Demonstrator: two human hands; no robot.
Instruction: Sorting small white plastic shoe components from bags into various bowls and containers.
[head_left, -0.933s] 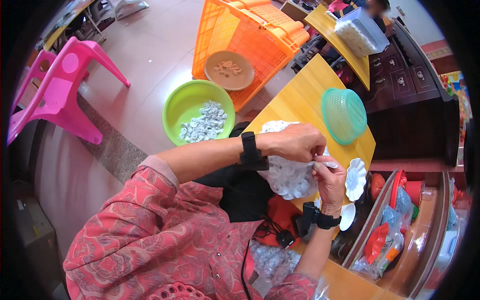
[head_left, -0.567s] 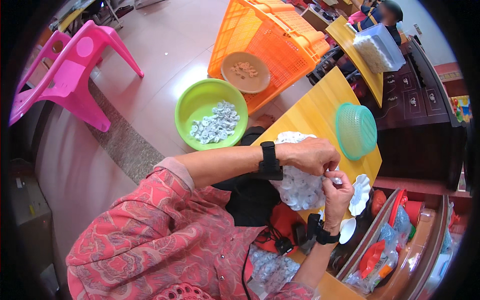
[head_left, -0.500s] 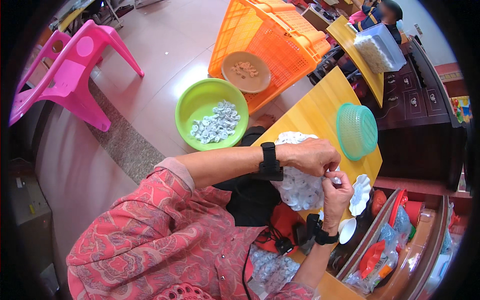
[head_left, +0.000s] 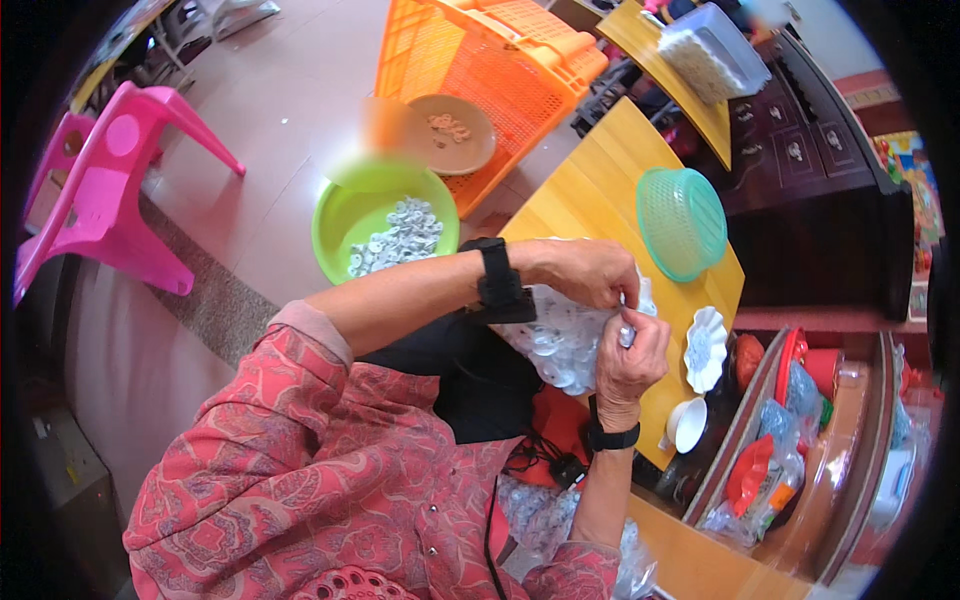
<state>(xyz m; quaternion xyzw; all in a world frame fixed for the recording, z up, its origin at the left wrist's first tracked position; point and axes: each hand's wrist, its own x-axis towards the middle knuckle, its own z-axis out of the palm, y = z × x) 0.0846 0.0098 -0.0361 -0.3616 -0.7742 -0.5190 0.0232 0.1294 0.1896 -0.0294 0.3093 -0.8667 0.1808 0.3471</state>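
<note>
White plastic pieces (head_left: 560,345), small and round, heaped on the near edge of the yellow worktop (head_left: 600,195), just under both hands. Left hand (head_left: 585,272) reaching across from the left, black wrist strap (head_left: 497,280) on the forearm, fingers curled down and pinched on one small white piece (head_left: 628,318) at the top of the heap. Right hand (head_left: 630,358) coming up from below, black watch band (head_left: 612,437) at the wrist, fingers bent and closed against the same piece, thumb and fingertips meeting those of the left hand. Both hands nearly shut, touching each other over the heap; exact grip inside the fingers hidden.

Beyond the hands on the worktop, a teal mesh basket (head_left: 682,222) turned upside down, well apart from the heap. To the right, near the worktop's edge, a white scalloped dish (head_left: 705,348) and, lower down, a small white cup (head_left: 687,424). On the floor to the left, a green bowl (head_left: 345,215) holding more of the white round pieces, just beside an orange crate (head_left: 480,55) lying on its side with a tan plate (head_left: 455,135) against it. Farther left, a pink plastic chair (head_left: 110,185). At lower right, an open wooden drawer (head_left: 860,440) filled with red and clear packets.
</note>
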